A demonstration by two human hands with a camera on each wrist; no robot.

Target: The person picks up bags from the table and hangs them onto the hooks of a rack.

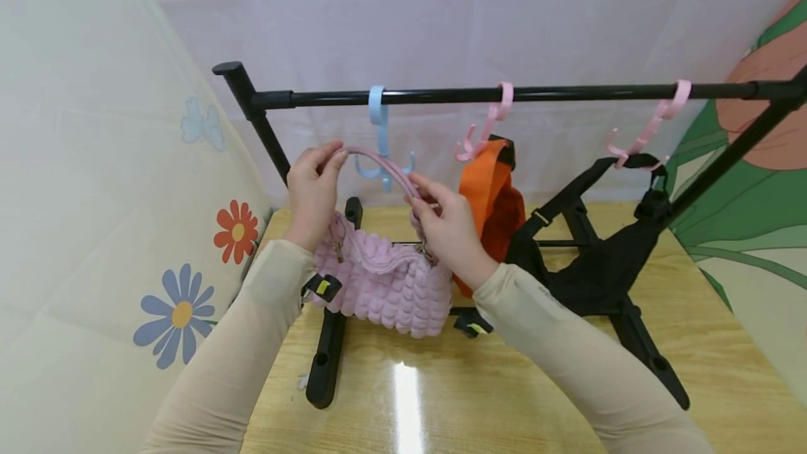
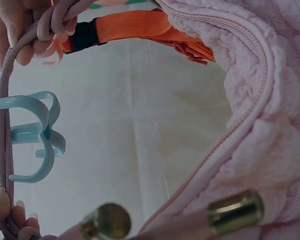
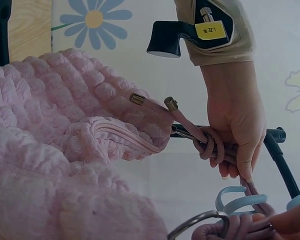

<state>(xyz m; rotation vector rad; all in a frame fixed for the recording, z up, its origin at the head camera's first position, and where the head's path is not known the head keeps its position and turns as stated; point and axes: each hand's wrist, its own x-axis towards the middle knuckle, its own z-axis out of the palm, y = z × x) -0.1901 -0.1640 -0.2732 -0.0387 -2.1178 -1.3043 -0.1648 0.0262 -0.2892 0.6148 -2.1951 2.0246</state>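
Observation:
A pink puffy handbag (image 1: 384, 279) hangs by its strap (image 1: 384, 162), which arches between my two hands. My left hand (image 1: 315, 191) pinches the strap's left end between thumb and fingers. With thumb and fingertips, my right hand (image 1: 450, 226) grips its right end. Right behind the strap hangs a light blue hook (image 1: 382, 132) with several prongs, and in the left wrist view the strap overlaps those prongs (image 2: 32, 107). In the right wrist view, knots show in the strap near the left hand, above the bag's zipper (image 3: 125, 135).
A black rack bar (image 1: 441, 95) runs across, with pink hooks (image 1: 482, 132) on it. An orange bag (image 1: 488, 195) hangs from the middle hook, a black bag (image 1: 599, 265) from the right one. The rack's feet (image 1: 326, 363) stand on a wooden table (image 1: 504, 398).

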